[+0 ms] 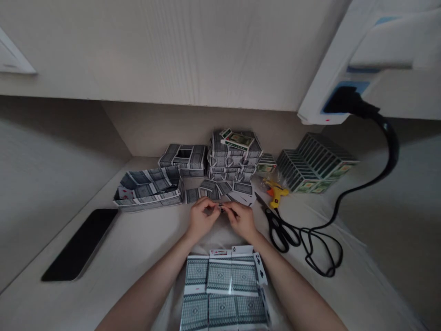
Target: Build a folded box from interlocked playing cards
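My left hand (203,217) and my right hand (241,219) meet over the table, fingertips pinched together. Between them is a small grey-and-white piece (221,206) that looks like a folded playing card, mostly hidden by the fingers. Loose playing cards (243,187) lie face down just beyond the hands. Nearer to me, between my forearms, rests a panel of joined playing cards (220,278) with patterned backs up and a few card faces showing along its edges.
At the left are a phone (81,243) and an open card-built box (148,198). Behind stand a card box with an opening (196,158) and stacked card boxes (234,161). To the right lie scissors (279,227), a yellow glue gun (275,193), its black cord (324,266) and card packs (306,168).
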Demonstrator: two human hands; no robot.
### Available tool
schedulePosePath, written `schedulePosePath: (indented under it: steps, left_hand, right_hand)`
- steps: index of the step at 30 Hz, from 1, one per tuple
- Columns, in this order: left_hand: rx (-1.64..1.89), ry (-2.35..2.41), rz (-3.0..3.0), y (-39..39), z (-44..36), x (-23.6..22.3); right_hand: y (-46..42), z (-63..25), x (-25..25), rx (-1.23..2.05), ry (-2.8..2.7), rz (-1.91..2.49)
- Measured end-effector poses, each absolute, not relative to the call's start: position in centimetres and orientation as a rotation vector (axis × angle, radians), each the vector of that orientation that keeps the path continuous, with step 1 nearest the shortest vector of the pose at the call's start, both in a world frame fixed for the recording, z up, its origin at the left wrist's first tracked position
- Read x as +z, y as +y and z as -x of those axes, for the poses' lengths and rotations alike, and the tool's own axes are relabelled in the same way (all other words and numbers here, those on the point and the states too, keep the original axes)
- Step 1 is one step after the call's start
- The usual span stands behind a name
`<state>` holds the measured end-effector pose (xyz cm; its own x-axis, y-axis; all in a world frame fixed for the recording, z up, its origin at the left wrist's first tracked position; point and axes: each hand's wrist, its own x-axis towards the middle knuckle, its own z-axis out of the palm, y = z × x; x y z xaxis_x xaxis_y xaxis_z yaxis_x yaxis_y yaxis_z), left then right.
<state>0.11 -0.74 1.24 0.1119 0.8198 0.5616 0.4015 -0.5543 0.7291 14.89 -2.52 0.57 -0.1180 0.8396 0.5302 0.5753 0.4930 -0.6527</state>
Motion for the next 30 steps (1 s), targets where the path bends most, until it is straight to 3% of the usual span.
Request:
schedulePosePath:
  steps: [30]
  left_hand:
    - [1.413, 1.067, -2.347, -0.67, 0.51, 1.45]
  right_hand:
    - [-3.2, -14.39, 0.69, 0.434, -1.697, 1.23]
